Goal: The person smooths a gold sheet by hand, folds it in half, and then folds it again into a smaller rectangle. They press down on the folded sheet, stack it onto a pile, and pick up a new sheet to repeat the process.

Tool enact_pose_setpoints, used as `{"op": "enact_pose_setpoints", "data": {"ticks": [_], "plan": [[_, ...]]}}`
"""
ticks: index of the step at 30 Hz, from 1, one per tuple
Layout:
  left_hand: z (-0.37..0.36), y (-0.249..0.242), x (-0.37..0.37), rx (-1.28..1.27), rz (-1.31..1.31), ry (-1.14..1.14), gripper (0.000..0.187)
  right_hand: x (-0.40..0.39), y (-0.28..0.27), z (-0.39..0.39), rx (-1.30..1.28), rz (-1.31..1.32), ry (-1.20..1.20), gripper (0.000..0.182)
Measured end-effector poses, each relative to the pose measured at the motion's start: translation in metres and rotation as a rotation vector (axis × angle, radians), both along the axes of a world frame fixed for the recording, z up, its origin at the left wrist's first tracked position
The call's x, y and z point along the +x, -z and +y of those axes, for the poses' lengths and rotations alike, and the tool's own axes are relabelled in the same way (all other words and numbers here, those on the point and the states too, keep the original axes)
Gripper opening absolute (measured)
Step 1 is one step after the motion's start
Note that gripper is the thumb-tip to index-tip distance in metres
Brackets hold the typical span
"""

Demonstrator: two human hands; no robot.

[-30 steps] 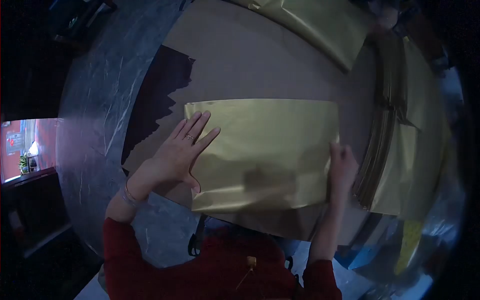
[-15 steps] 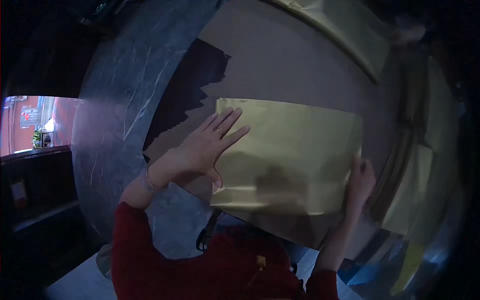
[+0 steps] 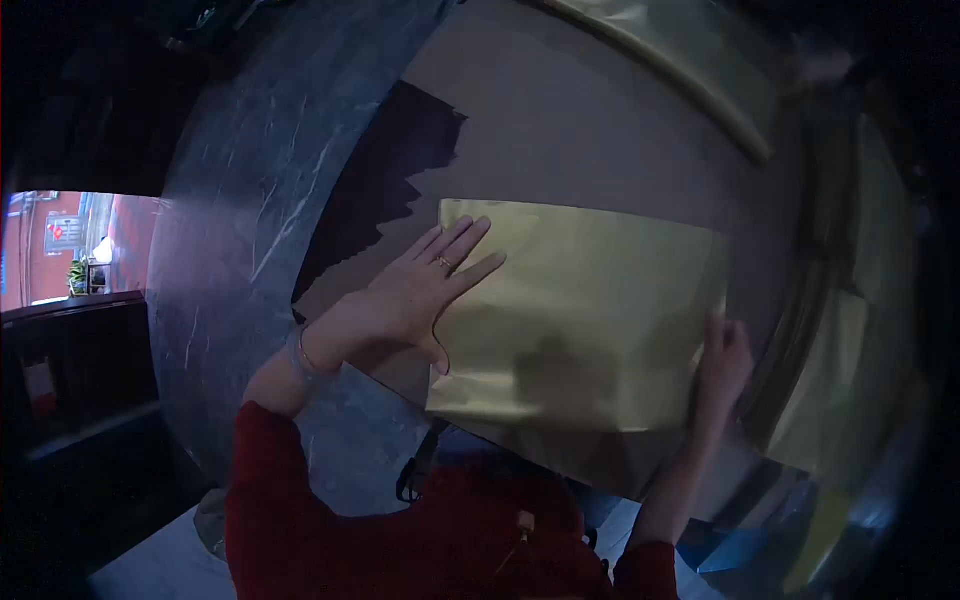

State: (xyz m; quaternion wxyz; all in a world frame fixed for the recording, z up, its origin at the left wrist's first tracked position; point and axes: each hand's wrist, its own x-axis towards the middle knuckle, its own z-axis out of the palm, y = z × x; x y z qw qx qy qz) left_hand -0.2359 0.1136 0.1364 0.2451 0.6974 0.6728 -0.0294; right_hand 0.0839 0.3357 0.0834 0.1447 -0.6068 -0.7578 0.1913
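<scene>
A rectangular sheet of shiny gold paper lies in front of me, with a crease along its near side and a shadow across its lower middle. My left hand, wearing a ring, rests flat on the sheet's left edge with fingers spread. At the right edge, my right hand is closed, its thumb against the border of the paper and the other fingers curled. The exact grip there is partly hidden. Under the sheet is a large brown board with a jagged dark patch at its left.
A grey marbled surface extends along the left. More gold paper lies at the far edge, and further gold sheets are at the right. A lit opening shows at the far left.
The view has shifted very slightly, so everything appears a little further right. Both hands keep their places on the gold paper.
</scene>
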Motion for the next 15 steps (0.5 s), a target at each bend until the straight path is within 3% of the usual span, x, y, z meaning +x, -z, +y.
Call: {"op": "enact_pose_setpoints", "data": {"ticks": [3, 15], "plan": [[0.0019, -0.0035, 0.0006, -0.052, -0.005, -0.005, 0.136, -0.0038, -0.0061, -0.0029, -0.064, 0.088, 0.028, 0.042], [0.001, -0.0011, 0.0014, -0.056, 0.036, -0.006, 0.137, -0.0014, -0.0024, -0.0016, -0.002, 0.023, -0.01, 0.042]]}}
